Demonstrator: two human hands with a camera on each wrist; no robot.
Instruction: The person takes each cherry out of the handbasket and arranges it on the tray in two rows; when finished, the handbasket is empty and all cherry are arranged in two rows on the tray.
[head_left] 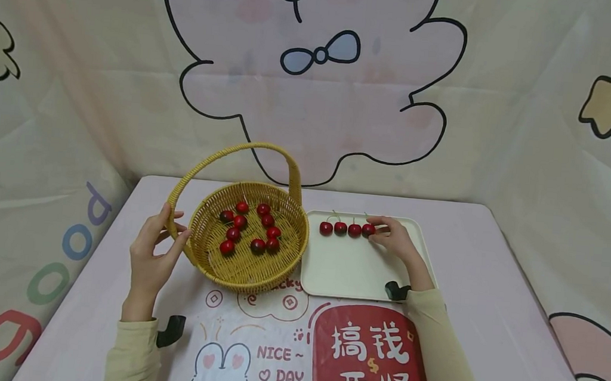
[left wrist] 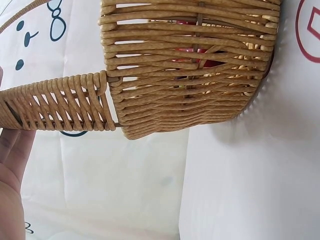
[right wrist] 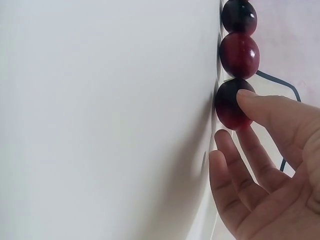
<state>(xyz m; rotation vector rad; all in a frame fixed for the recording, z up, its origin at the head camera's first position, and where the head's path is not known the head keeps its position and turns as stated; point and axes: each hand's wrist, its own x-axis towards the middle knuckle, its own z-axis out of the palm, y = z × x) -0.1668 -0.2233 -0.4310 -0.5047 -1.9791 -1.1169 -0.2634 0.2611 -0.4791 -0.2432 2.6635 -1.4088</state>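
A yellow woven basket [head_left: 245, 276] with a tall handle [head_left: 271, 146] stands on the table, several dark red cherries [head_left: 240, 222] lying inside it. My left hand [head_left: 153, 256] grips the lower left part of the handle between thumb and fingers; in the left wrist view only part of that hand [left wrist: 12, 175] shows. To the basket's right lies a cream tray [head_left: 353, 272], with a row of cherries [head_left: 340, 228] along its far side. At the row's right end my right hand [head_left: 394, 239] pinches the last cherry [right wrist: 232, 105], thumb on its surface and fingers below.
The table [head_left: 489, 324] carries a printed mat [head_left: 281, 362] with a rabbit drawing and a red panel [head_left: 372, 363] in front of the basket and tray. A patterned curtain [head_left: 343, 116] hangs behind the table's back edge and along both sides.
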